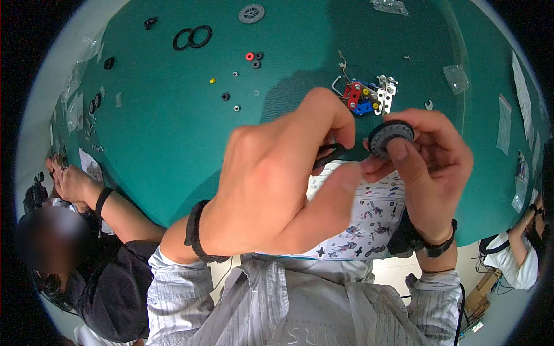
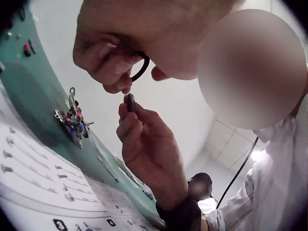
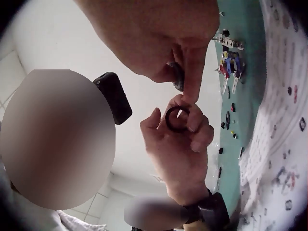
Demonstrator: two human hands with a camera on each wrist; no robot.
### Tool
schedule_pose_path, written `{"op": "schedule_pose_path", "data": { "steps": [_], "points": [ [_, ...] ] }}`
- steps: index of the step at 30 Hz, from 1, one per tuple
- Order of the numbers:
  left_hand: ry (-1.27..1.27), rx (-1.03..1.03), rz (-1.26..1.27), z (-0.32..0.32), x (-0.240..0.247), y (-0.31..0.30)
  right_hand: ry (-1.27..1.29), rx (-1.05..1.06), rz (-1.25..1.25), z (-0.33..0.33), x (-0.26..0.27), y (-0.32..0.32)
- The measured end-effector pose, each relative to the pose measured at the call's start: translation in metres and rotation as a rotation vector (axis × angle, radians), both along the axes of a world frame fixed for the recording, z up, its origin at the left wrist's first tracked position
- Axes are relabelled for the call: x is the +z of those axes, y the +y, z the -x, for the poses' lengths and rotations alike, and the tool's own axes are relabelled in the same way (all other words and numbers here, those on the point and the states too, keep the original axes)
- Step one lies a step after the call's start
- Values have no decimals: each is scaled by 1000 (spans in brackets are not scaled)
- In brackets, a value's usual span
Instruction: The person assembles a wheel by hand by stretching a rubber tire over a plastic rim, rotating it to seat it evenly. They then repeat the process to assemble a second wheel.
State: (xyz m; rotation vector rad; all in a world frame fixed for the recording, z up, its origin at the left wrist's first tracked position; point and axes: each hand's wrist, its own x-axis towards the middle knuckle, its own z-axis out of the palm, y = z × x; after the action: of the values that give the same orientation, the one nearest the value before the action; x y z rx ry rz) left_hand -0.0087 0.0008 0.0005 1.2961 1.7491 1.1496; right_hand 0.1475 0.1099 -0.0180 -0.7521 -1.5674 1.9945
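Observation:
My left hand [image 1: 277, 173] holds a black rubber tyre [image 3: 177, 119] in its curled fingers, and the ring's hole shows in the right wrist view. To its right, my right hand [image 1: 435, 167] pinches a grey toy wheel [image 1: 388, 138] with a black rim, the thumb lying on its face. Seen from the left wrist, that wheel is edge-on between the fingertips. Both hands are raised in front of the chest with their fingertips close together. Under them lies a printed instruction sheet [image 1: 369, 225], partly hidden by the hands.
Just beyond the hands sits a part-built model [image 1: 369, 95] of red, blue and metal pieces. Farther left on the green table [image 1: 173, 115] lie two black tyres [image 1: 192, 37], a grey wheel [image 1: 251, 14] and several small parts. Plastic bags [image 1: 456, 79] lie at the right. Another person sits at left.

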Motion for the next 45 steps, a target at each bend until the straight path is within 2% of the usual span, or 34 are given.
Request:
{"op": "schedule_pose_path", "data": {
  "steps": [2,5,10,17,24,29,33,37,41,45],
  "points": [
    [-141,1,36,1,1,-3,-5,-9,2,1,-1,1],
    [-168,14,-68,-2,-5,-1,-13,-19,15,-1,-1,1],
    [97,23,-268,-7,-7,8,19,-30,-17,-2,0,2],
    [319,37,-349,1,-5,8,28,-35,7,-3,-1,0],
    [269,23,-255,1,2,6,16,-6,25,-5,0,0],
    [197,61,-229,-4,0,8,44,-20,-63,-6,2,0],
    [49,128,-219,-12,-8,8,25,-12,-121,-10,0,1],
    [-55,151,-237,-16,-13,9,64,-21,-69,-7,2,0],
    [-5,99,-236,-16,-11,9,45,-28,-60,-8,0,-1],
    [203,-27,-281,-5,-10,10,-17,5,-43,-10,-1,1]
  ]
}}
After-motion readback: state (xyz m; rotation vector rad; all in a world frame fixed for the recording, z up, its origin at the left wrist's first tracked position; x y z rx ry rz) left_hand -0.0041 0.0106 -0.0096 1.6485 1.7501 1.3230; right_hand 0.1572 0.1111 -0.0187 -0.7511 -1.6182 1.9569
